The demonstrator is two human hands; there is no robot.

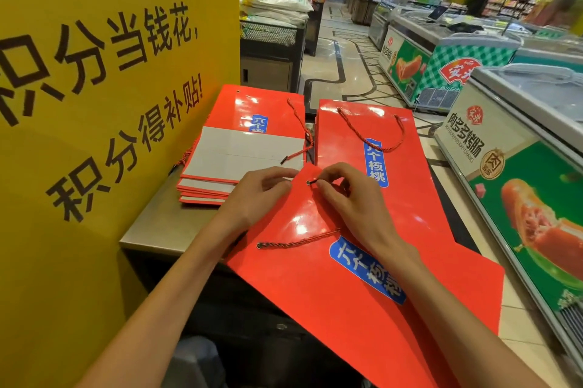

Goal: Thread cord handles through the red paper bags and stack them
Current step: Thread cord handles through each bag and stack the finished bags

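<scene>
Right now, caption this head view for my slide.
Right hand feeds cord tip into red bag eyelet; left hand steadies its edge.

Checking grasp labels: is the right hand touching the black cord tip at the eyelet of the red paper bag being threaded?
Touching. The head view shows the right hand pinching the black cord tip at the upper eyelet of the red paper bag.

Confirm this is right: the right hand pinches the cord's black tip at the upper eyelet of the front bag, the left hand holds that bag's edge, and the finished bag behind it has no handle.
Not quite. The head view shows the finished bag already has a red cord handle looped through it. The rest holds: the right hand pinches the cord tip at the front bag eyelet, the left hand holds its edge.
</scene>
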